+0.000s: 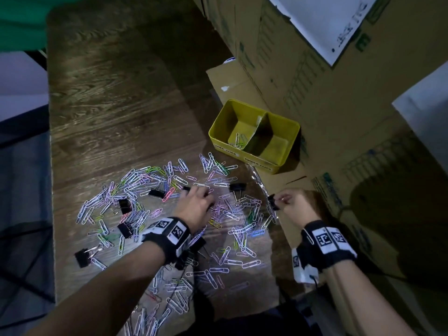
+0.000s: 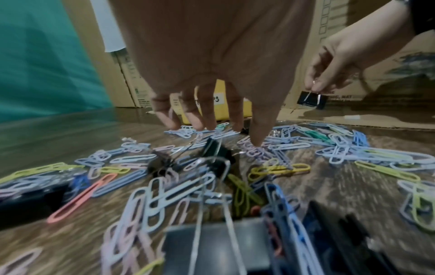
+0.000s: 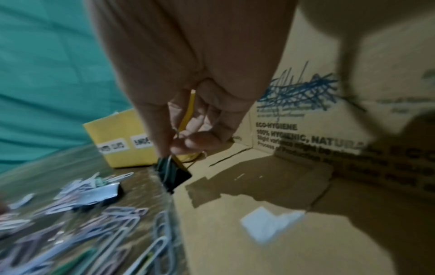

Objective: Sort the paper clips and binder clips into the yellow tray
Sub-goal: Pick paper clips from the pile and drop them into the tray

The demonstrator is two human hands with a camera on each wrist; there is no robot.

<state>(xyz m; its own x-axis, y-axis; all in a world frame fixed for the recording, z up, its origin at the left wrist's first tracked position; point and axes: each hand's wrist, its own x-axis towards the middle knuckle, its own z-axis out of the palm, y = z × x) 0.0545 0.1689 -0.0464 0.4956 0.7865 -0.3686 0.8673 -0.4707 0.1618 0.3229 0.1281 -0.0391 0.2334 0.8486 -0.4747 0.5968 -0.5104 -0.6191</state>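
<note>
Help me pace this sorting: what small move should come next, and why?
Probably carry the black binder clip over to the yellow tray and drop it in the right compartment. The right hand already pinches it by its wire handle, clear of the table, and that compartment looks empty, while the left one holds a few paper clips.

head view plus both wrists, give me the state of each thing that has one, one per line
left hand: fingers spread, tips down on the paper clips, gripping nothing
right hand: pinching a binder clip by its wire handle
binder clip: lifted off the table, hanging from the fingers
yellow tray: upright, left compartment holds a few paper clips, right one looks empty
paper clips: scattered loose on the table
other binder clips: lying among them
</note>
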